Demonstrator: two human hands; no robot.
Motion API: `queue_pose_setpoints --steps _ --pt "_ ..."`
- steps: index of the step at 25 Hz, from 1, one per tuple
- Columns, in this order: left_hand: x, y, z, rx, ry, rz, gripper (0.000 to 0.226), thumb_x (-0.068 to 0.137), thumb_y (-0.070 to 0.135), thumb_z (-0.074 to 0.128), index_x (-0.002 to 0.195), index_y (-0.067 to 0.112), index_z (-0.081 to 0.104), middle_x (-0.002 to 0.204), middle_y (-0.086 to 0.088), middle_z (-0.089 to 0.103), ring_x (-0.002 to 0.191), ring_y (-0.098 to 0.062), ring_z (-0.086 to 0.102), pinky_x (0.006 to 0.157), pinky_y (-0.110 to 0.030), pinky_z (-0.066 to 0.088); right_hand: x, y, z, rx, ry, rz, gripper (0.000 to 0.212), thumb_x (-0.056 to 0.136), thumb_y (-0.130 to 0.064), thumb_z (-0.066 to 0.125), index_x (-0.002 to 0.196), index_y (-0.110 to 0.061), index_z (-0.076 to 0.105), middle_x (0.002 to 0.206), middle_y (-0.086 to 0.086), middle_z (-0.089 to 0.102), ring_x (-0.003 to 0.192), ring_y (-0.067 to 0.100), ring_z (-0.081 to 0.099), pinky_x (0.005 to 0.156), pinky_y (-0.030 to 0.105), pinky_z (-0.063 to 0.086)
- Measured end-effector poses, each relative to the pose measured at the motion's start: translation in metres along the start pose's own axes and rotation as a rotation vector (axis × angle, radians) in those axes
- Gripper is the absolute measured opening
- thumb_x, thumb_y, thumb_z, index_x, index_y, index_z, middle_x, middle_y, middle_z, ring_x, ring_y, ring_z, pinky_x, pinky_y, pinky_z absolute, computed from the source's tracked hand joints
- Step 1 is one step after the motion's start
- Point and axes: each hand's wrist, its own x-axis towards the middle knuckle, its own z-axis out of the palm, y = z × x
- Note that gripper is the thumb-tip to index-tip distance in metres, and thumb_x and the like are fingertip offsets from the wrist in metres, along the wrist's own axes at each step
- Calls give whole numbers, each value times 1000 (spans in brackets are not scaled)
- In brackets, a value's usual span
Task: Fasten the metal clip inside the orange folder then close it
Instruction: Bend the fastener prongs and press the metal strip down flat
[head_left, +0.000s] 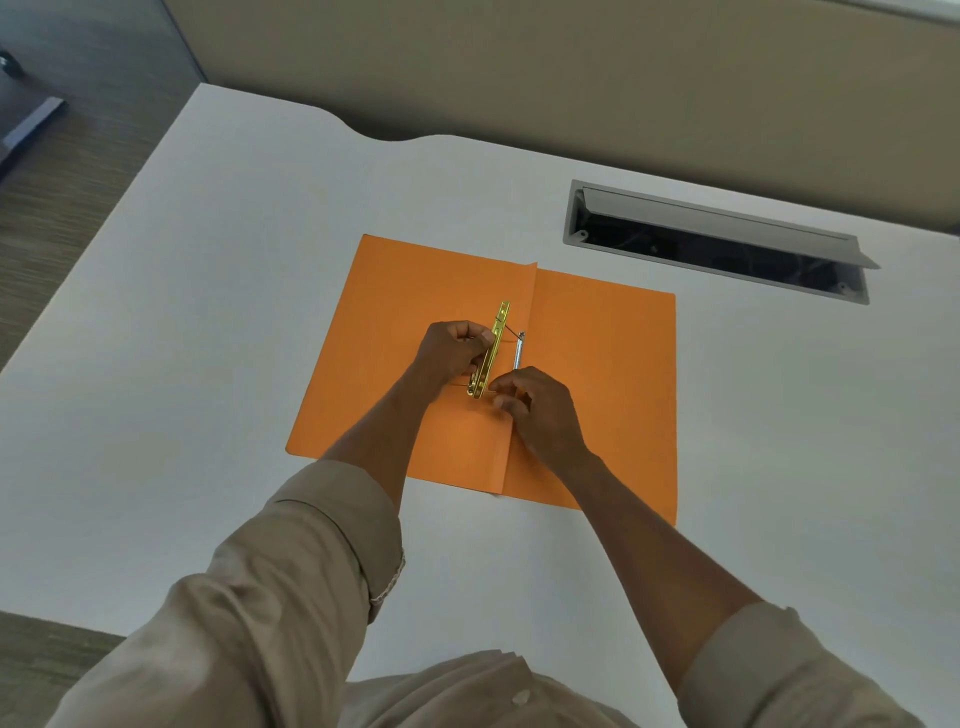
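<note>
Our left hand (453, 347) pinches the gold clip bar (491, 353) while our right hand (535, 410) nips what seems a thin wire prong at its near end. The orange folder (597, 384) lies open on the white desk (208, 312); fastening is underway. Next we press the bar flat.

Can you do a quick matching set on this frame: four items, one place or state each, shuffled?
Items:
1. orange folder
2. gold clip bar
3. left hand
4. cable hatch

States:
A. lid propped open, at the table's far right
B. lying open flat on the white table
C. gripping the bar's left side
D. lifted at an angle beside the fold

Pairs: 1-B, 2-D, 3-C, 4-A
</note>
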Motion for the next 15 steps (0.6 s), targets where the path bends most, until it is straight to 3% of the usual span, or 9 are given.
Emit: queue_pose_setpoints --steps 5,9,15 --pt "1 -1 0 -24 8 -15 18 93 16 67 104 2 72 78 -3 66 68 -11 61 64 -21 57 11 -10 5 7 132 92 12 90 -15 62 98 -18 71 90 -3 72 80 10 62 69 24 45" --pt "2 -1 0 -62 4 -21 20 93 15 67 105 0 71 81 -7 67 68 -14 63 61 -20 59 19 -17 8 -59 97 159 17 90 -13 61 100 -20 72 81 -10 66 64 0 53 57 20 36" --pt "2 0 -1 -65 9 -30 15 93 16 67 101 5 72 75 -1 65 64 -9 60 56 -16 57 17 -18 7 -47 36 149 14 89 -13 63 95 -19 74 88 -4 73 78 10 61 66 26 40"
